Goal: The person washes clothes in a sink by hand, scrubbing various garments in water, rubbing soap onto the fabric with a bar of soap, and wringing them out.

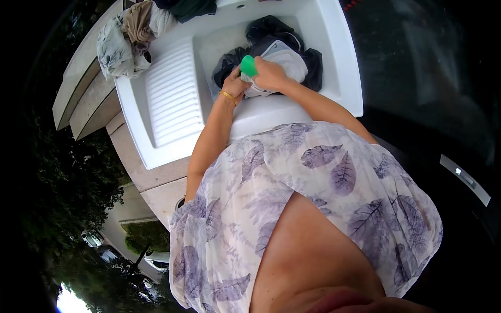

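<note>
In the basin of a white laundry sink (342,57) lies a heap of wet dark clothes (269,27), with a whitish-grey garment (289,61) on top. My right hand (270,74) is closed around a bright green, rounded piece (248,66); whether it is a brush or a bar of soap cannot be made out. Just left of it, my left hand (233,86), with gold bangles at the wrist, grips the edge of the pale garment. Its fingertips are partly hidden behind the green piece.
A ribbed washboard (175,88) forms the sink's left side. Crumpled light and beige clothes (122,44) hang over its far left corner, and dark green cloth (193,8) lies on the back rim. Stone ledges (86,96) border the left; a dark glossy surface (412,68) stands at right.
</note>
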The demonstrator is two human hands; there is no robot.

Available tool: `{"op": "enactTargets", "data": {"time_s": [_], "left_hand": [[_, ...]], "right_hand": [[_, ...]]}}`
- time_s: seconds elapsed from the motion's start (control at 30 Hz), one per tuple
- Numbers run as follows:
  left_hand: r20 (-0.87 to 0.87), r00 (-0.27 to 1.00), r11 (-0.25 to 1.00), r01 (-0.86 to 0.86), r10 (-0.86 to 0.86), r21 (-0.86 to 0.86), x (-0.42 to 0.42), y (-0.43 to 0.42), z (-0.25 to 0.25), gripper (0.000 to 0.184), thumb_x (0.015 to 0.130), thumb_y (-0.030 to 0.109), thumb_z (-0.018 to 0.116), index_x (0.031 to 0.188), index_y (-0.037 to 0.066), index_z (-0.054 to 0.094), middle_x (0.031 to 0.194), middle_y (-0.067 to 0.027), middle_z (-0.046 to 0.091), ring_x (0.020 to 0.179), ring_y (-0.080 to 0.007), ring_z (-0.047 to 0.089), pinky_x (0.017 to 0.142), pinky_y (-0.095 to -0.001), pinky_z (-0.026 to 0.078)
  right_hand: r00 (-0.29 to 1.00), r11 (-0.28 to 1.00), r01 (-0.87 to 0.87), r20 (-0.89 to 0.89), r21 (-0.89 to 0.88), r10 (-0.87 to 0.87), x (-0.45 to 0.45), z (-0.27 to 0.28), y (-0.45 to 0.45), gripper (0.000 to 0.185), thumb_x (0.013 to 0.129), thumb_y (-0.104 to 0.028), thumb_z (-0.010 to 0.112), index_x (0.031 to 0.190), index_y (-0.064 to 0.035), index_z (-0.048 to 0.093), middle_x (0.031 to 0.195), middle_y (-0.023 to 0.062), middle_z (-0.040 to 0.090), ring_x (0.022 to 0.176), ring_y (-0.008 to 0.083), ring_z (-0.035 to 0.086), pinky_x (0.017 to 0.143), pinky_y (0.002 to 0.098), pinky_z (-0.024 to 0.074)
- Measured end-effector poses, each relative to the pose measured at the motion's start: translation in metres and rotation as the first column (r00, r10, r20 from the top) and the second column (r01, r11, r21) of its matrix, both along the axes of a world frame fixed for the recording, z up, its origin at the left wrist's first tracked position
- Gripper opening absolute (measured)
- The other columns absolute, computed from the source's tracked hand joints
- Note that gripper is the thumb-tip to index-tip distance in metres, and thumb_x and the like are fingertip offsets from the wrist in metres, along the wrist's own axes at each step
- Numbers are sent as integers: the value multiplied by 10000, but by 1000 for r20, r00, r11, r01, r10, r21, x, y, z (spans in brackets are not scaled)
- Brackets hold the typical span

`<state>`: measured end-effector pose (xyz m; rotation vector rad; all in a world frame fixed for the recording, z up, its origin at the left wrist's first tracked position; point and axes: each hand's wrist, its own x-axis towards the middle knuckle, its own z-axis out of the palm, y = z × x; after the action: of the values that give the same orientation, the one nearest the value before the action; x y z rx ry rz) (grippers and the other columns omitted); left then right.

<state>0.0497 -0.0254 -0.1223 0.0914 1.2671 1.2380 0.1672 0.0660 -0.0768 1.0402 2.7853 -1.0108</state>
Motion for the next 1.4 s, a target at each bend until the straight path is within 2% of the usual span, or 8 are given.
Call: {"op": "enactTargets", "data": {"time_s": [0.2, 0.3, 0.43, 0.53, 0.67, 0.8, 1.0, 1.4], "left_hand": [[-82, 997, 1000, -5, 7, 23, 3, 4, 2, 798, 687, -234, 475, 1396, 60, 255, 1138, -102, 558, 1003, -190, 554, 898, -277, 428], [-16, 999, 998, -49, 49, 27, 2, 2, 11, 796, 646, -237, 456, 1374, 40, 292, 1133, -141, 563, 1014, -220, 559, 900, -281, 435], [49, 994, 994, -93, 96, -57, -2, 4, 4, 663, 630, -212, 467, 1255, 6, 422, 1079, -135, 575, 945, -228, 578, 849, -290, 471], [79, 991, 988, -102, 111, -113, -7, 5, -8, 530, 626, -187, 472, 1124, -9, 505, 1009, -116, 586, 881, -228, 586, 798, -292, 492], [103, 981, 976, -144, 162, -163, -7, 5, -3, 415, 636, -167, 460, 1013, -12, 543, 953, -100, 590, 849, -224, 588, 767, -296, 500], [143, 972, 966, -154, 185, -206, -6, 5, 2, 388, 645, -159, 451, 991, -9, 542, 958, -100, 590, 861, -222, 587, 774, -298, 498], [138, 977, 973, -132, 159, -188, -6, 4, 2, 406, 648, -147, 441, 1015, -6, 537, 979, -95, 588, 894, -221, 579, 804, -295, 487], [121, 971, 965, -182, 207, -187, -5, 3, -17, 291, 632, -103, 447, 867, 29, 558, 846, -52, 554, 781, -204, 543, 738, -293, 473]], "right_hand": [[995, 983, 29, 88, 180, -45, 34, -6, 39, 289, 681, -68, 541, 945, 40, 495, 944, 250, 598, 895, 371, 604, 750, 460, 478], [969, 967, 189, 126, 171, -212, 47, -3, 36, 292, 708, -91, 508, 977, 16, 472, 965, 232, 594, 899, 393, 583, 749, 477, 456], [929, 944, 319, 171, 82, -328, 47, 13, 34, 298, 698, -69, 496, 966, 58, 468, 964, 274, 588, 933, 407, 581, 779, 474, 468], [898, 912, 406, 210, -56, -387, 47, 17, 48, 364, 704, -182, 575, 1005, 10, 500, 981, 247, 601, 962, 407, 569, 814, 443, 458], [890, 873, 431, -54, -229, -453, 50, 35, 93, 451, 675, -247, 669, 1025, -8, 514, 976, 227, 610, 950, 384, 578, 820, 430, 449], [784, 790, 613, -154, 33, -602, 35, 71, 148, 422, 700, -243, 681, 1011, 0, 531, 964, 197, 616, 913, 316, 598, 763, 390, 460], [826, 754, 545, -79, 366, -559, 15, 92, 227, 439, 747, -234, 596, 1089, 6, 463, 1013, 229, 603, 951, 388, 585, 799, 479, 450], [901, 759, 367, -1, 538, -435, 20, 78, 266, 477, 738, -347, 676, 1044, -27, 499, 997, 187, 618, 976, 353, 581, 791, 474, 451]]}}
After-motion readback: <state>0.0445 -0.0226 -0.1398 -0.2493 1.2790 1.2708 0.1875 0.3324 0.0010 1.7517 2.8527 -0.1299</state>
